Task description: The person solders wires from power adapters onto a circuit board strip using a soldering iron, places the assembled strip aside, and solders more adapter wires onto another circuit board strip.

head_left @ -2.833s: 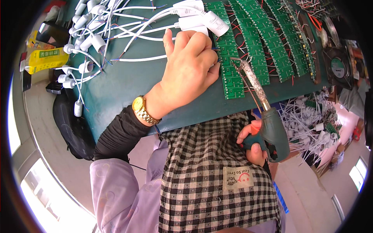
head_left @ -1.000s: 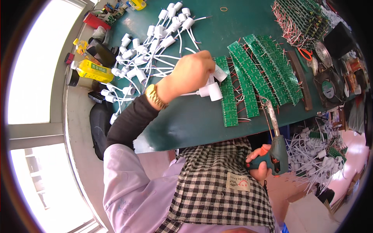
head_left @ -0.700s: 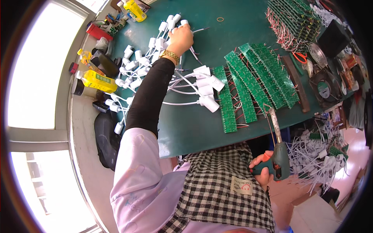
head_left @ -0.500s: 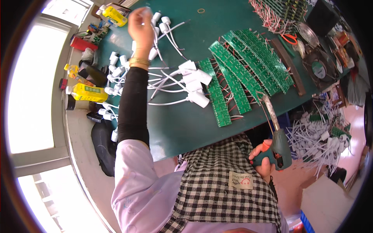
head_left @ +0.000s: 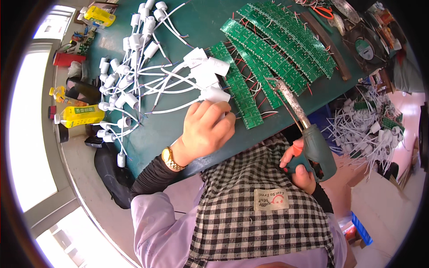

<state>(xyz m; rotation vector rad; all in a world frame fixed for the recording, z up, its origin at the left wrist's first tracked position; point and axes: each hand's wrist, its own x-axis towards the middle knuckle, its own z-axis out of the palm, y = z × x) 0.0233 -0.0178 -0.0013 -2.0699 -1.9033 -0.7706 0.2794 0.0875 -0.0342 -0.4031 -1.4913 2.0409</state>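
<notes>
My left hand (head_left: 208, 127) is closed near the table's front edge, its knuckles up. A bit of white shows by its fingers, but what they hold is mostly hidden. Just beyond them is a group of white cylindrical housings (head_left: 215, 94) with white cables. My right hand (head_left: 304, 178) grips a dark green soldering gun (head_left: 318, 145) with an orange trigger, its metal tip angled up over the table edge. The tip is close to the green circuit boards (head_left: 243, 89), which lie in overlapping rows with thin red and white wires.
More white cabled housings (head_left: 134, 42) lie in a heap on the left of the green table (head_left: 178, 127). Yellow bottles (head_left: 82, 116) line the left edge. A brown bar (head_left: 328, 49), orange-handled scissors (head_left: 324, 12) and a fan (head_left: 364, 47) are at right. Finished-looking cabled pieces (head_left: 368, 120) pile up lower right.
My left hand has come back from the far left heap to the front of the table, beside the housings. My right hand still grips the soldering gun. The view has shifted.
</notes>
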